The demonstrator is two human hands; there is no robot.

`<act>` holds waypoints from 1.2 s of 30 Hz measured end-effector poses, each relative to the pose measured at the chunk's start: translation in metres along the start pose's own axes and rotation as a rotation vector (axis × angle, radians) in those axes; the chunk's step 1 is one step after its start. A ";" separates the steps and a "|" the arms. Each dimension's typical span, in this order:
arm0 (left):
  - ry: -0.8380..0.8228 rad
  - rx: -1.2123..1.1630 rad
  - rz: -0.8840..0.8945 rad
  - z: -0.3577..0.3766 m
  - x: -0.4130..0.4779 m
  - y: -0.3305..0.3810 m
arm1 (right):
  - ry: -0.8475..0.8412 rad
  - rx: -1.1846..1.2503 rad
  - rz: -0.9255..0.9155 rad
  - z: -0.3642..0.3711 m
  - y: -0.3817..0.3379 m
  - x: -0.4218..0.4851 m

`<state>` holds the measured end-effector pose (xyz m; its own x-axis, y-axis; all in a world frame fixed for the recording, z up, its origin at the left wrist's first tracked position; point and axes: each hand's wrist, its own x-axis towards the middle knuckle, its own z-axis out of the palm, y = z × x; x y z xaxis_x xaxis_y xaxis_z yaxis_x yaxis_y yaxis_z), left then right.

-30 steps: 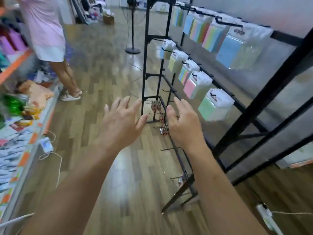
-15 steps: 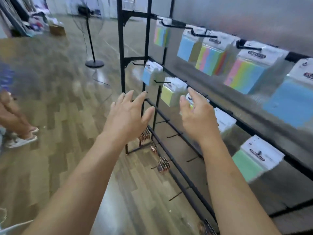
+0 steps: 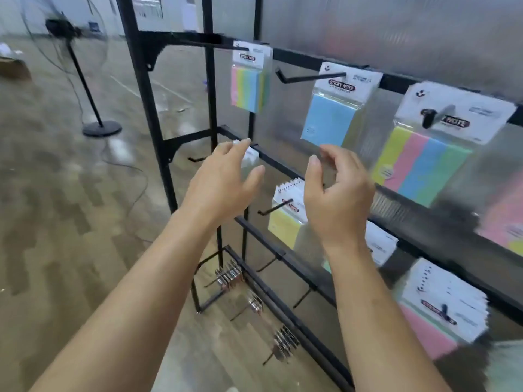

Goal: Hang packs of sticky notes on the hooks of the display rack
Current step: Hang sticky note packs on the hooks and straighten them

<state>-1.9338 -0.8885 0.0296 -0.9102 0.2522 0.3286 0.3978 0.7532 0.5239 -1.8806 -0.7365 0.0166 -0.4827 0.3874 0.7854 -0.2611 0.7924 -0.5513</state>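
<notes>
Fingers (image 3: 240, 145) of the left hand (image 3: 223, 182) are spread, just beside a white-topped pack (image 3: 251, 155) at the left end of the display rack's (image 3: 147, 108) middle rail; the right hand (image 3: 336, 199) is half-curled, holding nothing; a careless reach might knock that pack loose; a bare hook (image 3: 273, 208) juts out below the wrists; a fan (image 3: 93, 108) stands well apart.

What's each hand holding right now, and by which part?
Nothing is clearly held. Left hand is open, fingers and thumb flanking the white header of a small pack; contact cannot be told. Right hand is loosely curled and empty.
</notes>
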 end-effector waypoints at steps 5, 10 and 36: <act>0.005 -0.092 0.011 0.015 0.092 -0.016 | 0.307 -0.126 -0.048 0.048 0.026 0.040; 0.000 -0.214 -0.054 0.027 0.154 -0.030 | 0.396 -0.042 0.130 0.070 0.038 0.052; -0.251 -1.182 -0.081 -0.004 0.213 -0.072 | 0.462 0.182 0.518 0.105 -0.012 0.055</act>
<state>-2.1557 -0.8911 0.0651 -0.8821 0.4397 0.1689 0.0792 -0.2151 0.9734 -1.9924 -0.7740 0.0371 -0.1898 0.8844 0.4265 -0.2489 0.3768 -0.8922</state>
